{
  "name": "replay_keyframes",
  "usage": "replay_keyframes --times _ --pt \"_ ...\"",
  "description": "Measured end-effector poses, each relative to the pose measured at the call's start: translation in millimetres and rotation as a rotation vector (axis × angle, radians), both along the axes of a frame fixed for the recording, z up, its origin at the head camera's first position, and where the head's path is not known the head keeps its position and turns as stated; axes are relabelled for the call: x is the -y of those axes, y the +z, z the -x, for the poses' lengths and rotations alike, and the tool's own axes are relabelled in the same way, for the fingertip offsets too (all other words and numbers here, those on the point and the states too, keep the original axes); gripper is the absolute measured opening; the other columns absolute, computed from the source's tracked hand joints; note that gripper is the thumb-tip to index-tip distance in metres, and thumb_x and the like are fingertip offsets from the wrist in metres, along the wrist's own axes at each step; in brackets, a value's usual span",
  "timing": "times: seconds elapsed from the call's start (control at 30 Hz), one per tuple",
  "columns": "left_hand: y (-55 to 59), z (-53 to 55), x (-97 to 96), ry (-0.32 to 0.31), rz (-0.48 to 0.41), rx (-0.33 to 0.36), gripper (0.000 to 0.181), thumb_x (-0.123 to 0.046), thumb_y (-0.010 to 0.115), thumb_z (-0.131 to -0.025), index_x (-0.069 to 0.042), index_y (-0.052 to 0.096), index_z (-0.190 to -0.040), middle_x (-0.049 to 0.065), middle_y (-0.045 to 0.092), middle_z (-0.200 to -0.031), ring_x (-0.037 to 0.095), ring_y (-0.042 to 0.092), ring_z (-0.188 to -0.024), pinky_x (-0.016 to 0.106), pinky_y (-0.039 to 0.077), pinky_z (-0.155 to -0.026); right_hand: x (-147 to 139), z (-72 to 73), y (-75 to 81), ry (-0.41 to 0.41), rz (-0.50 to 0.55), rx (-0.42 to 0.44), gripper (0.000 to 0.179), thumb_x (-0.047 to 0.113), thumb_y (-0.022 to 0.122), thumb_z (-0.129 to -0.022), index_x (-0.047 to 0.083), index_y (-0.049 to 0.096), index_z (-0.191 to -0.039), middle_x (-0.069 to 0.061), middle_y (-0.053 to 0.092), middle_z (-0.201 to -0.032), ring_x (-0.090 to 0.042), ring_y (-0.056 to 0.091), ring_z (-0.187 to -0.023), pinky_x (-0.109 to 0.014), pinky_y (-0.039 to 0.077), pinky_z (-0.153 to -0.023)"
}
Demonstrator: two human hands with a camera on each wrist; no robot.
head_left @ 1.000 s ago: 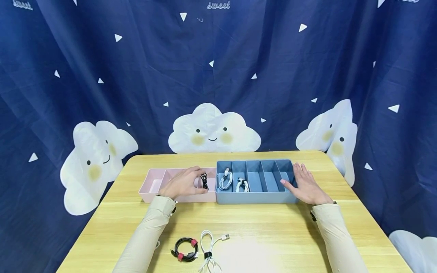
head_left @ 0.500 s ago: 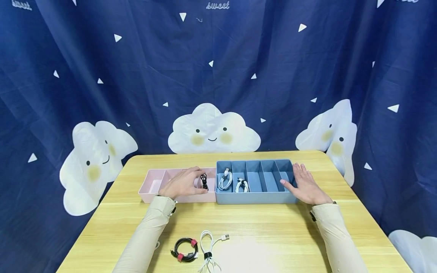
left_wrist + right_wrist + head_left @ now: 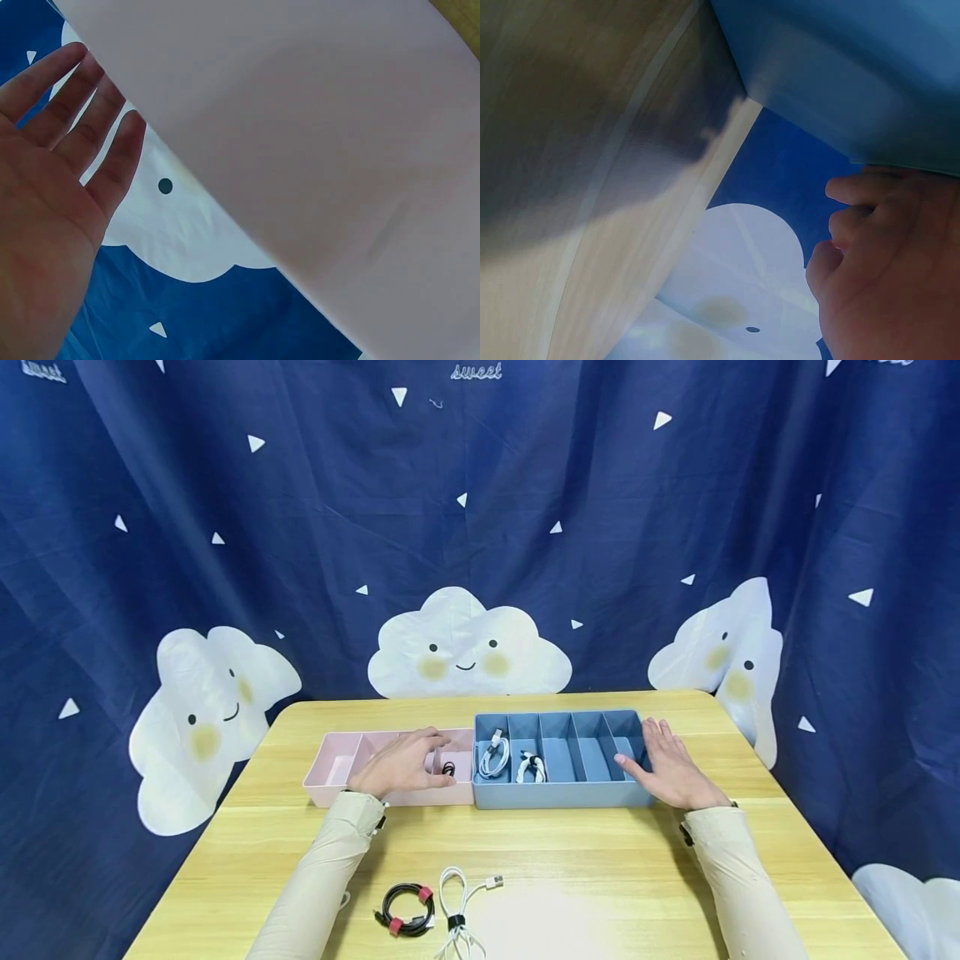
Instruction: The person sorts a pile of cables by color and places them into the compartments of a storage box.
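Black cable, backdrop to it: dark blue curtain filling the room's far side, printed with smiling white clouds and small white triangles.
Curtain lettering: "sweet" in pale script at the top centre and again at the top left; another piece at the top right is cut by the edge.
Table: light wood, rounded far corners, bright glare near the front.
Sleeves: beige, left and right, reaching across the table; the left one covers part of a white loop.
Blue box: five compartments, white cables in the first and second from the left.
Pink box: end to end with the blue one, at its left; its middle is covered by a hand.
Right hand: released, fingers straight along the blue box's right end, thumb over the rim.
Left hand: released, over the pink box, thumb and fingers apart.
Tabletop cables: white one with a black tie, just beside a black coil with red ties.
Black cable's place: inside the pink box, at the end by the blue box, partly hidden by the left thumb; cannot tell whether it touches the floor.
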State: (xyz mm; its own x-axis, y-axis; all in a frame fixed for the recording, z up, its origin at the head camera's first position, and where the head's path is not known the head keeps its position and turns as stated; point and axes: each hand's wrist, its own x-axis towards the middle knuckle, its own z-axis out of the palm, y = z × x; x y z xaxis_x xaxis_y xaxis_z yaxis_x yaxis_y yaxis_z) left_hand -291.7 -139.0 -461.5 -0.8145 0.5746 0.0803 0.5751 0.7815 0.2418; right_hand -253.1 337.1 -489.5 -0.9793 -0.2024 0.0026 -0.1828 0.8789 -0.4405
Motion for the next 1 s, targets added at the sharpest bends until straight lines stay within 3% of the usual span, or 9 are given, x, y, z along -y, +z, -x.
replay_keyframes --times 0.27,0.53,0.77,1.0 --pt "0.5 -1.3 0.4 0.002 0.004 0.0 0.081 -0.058 0.077 -0.084 -0.015 0.056 -0.149 0.009 0.061 -0.145 0.03 0.061 -0.132 0.051 0.05 -0.111 -0.5 0.1 -1.2 0.003 0.005 0.002 0.103 0.064 0.043 -0.103 -0.01 0.0 -0.161 -0.034 0.0 -0.169 -0.051 -0.007 -0.158 -0.069 0.003 -0.125" --pt "1.1 -3.0 3.0 -0.017 -0.009 -0.011 0.075 -0.052 0.077 -0.086 -0.009 0.06 -0.145 0.011 0.061 -0.146 0.032 0.058 -0.136 0.053 0.047 -0.114 -1.3 1.3 -1.1 0.002 0.006 -0.004 0.103 0.064 0.043 -0.103 -0.01 0.001 -0.161 -0.035 0.002 -0.169 -0.051 -0.008 -0.158 -0.07 0.003 -0.125" --pt "1.1 -10.2 10.3 0.018 -0.037 0.011 0.071 -0.051 0.074 -0.09 -0.007 0.06 -0.144 0.015 0.055 -0.153 0.036 0.05 -0.144 0.054 0.041 -0.12 -2.0 1.6 -2.2 -0.002 0.002 -0.001 0.104 0.065 0.043 -0.103 -0.01 0.0 -0.161 -0.033 -0.001 -0.17 -0.05 -0.009 -0.158 -0.07 0.001 -0.125" --pt "-2.9 -17.9 17.9 -0.004 -0.058 -0.05 0.064 -0.048 0.073 -0.092 -0.004 0.064 -0.138 0.018 0.055 -0.152 0.037 0.051 -0.143 0.053 0.041 -0.119 -1.4 1.7 -1.1 -0.001 -0.004 0.009 0.104 0.065 0.043 -0.102 -0.009 -0.001 -0.161 -0.033 -0.003 -0.17 -0.05 -0.011 -0.158 -0.069 -0.002 -0.126"
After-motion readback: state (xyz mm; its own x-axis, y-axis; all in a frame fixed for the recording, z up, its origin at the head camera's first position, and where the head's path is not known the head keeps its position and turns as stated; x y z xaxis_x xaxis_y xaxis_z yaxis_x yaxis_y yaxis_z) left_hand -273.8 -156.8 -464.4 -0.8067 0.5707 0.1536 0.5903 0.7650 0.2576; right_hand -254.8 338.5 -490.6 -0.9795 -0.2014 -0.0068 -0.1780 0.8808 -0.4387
